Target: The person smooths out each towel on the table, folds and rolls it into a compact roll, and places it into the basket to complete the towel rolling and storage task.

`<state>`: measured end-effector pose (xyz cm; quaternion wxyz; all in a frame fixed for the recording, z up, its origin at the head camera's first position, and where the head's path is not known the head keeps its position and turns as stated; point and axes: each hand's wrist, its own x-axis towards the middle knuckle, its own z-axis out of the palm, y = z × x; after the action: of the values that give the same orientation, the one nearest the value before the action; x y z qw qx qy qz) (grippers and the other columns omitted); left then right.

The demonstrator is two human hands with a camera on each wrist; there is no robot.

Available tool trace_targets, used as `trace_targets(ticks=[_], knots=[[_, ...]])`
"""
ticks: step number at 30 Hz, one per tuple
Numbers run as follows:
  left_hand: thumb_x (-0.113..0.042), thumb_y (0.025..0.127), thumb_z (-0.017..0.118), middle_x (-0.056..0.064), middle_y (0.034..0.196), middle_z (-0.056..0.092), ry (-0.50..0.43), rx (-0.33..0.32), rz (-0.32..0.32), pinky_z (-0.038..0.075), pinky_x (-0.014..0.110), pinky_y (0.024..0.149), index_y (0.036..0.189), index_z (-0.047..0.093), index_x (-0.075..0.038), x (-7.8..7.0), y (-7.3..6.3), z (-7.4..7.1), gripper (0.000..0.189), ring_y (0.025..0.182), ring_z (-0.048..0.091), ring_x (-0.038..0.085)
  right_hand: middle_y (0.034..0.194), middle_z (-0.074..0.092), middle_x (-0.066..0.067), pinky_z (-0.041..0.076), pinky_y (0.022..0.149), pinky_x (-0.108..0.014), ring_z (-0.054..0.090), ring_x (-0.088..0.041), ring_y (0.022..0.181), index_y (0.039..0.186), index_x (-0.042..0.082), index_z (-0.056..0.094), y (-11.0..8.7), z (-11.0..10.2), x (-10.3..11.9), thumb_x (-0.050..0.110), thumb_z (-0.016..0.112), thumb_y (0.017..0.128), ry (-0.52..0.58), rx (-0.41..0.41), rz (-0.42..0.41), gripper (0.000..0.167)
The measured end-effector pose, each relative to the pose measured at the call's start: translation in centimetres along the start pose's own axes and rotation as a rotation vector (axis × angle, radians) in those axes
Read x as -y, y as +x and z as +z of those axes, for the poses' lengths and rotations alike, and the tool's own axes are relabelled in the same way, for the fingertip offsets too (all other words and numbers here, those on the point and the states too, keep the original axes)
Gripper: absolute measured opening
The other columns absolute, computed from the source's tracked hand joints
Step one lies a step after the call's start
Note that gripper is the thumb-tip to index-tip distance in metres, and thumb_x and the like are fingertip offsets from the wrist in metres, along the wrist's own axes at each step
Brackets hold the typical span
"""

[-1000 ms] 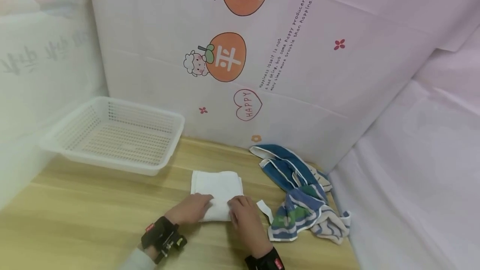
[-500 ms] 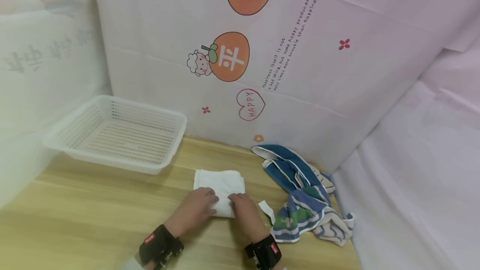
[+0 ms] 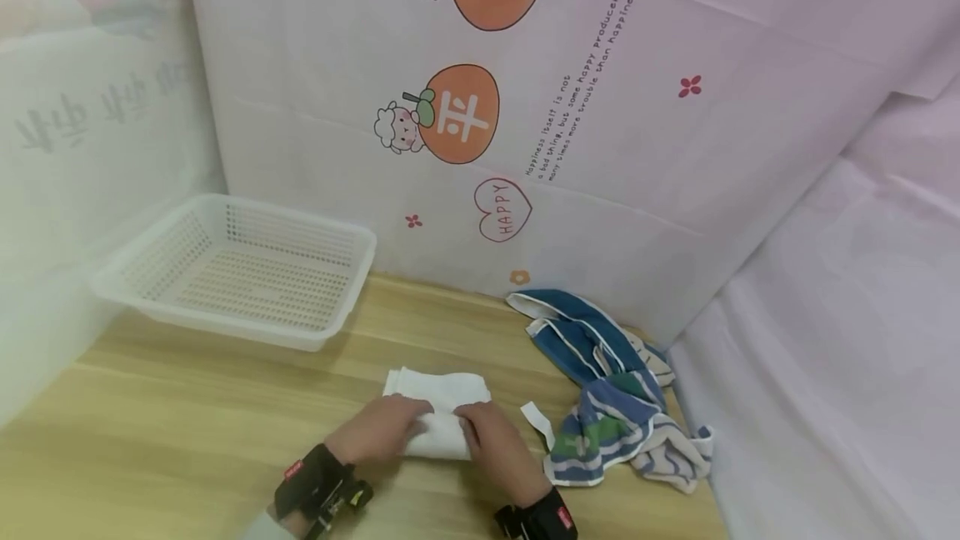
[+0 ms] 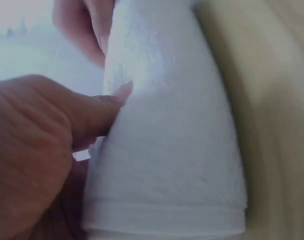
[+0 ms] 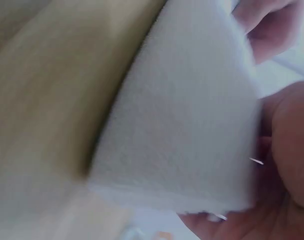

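A white folded towel [image 3: 441, 440] is between my two hands at the near middle of the wooden table. My left hand [image 3: 384, 429] grips its left part. In the left wrist view, the left thumb [image 4: 99, 115] lies against the towel's fluffy face, and the other fingers are mostly hidden behind it. On the right part, my right hand [image 3: 501, 450] holds the towel the same way. Fingers of that hand [image 5: 207, 225] show past the towel's lower edge in the right wrist view. The towel's near face stands tilted up toward me.
A white slatted plastic basket [image 3: 330, 319] stands at the back left, against the printed curtain [image 3: 322, 165]. Rumpled blue and striped towels [image 3: 600, 427] lie in a heap at the right edge of the table [image 3: 187, 440]. A small white strip [image 3: 537, 423] lies beside them.
The white towel has come nearer to me, and its near side is now lifted. Both hands first slid farther over it, then drew back with it. The basket and heaped towels stay put.
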<state>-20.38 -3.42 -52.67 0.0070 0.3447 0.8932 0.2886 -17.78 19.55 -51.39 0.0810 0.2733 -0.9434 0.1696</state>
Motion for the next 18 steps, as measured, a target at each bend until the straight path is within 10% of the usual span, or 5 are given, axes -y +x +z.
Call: trace_targets(ticks=[8, 14, 18], knots=[[-0.021, 0.100, 0.062, 0.017, 0.119, 0.070, -0.242, 0.052, -0.123, 0.050, 0.056, 0.101, 0.117, 0.068, 0.000, 2.2, 1.2, -1.1, 0.028, 0.115, 0.064, 0.038, 0.117, 0.068, -0.010, 0.050, 0.101, -0.052, 0.064, -0.026, 0.113, 0.124, 0.002, 0.068, 0.0, 0.7, 0.7, 0.010, 0.078, 0.087, -0.132, -0.072, -0.080, 0.039], [-0.017, 0.095, 0.070, 0.009, 0.112, 0.072, 0.004, -0.169, -0.010, 0.054, 0.047, 0.097, 0.109, 0.072, -0.007, 1.0, 0.8, -0.8, 0.018, 0.108, 0.066, 0.028, 0.107, 0.066, -0.007, 0.048, 0.096, -0.049, 0.061, -0.026, 0.104, 0.126, 0.005, 0.065, 1.8, 1.6, -0.5, 0.006, 0.066, 0.096, -0.102, -0.012, -0.033, 0.030], [-0.023, 0.090, 0.075, 0.011, 0.116, 0.070, 0.172, -0.181, 0.042, 0.051, 0.049, 0.101, 0.117, 0.071, -0.005, -0.5, 0.1, -0.3, 0.033, 0.111, 0.065, 0.028, 0.106, 0.066, -0.007, 0.047, 0.092, -0.053, 0.059, -0.028, 0.102, 0.127, 0.008, 0.064, 2.9, 1.2, -1.1, 0.008, 0.058, 0.101, -0.077, 0.099, 0.031, 0.027]])
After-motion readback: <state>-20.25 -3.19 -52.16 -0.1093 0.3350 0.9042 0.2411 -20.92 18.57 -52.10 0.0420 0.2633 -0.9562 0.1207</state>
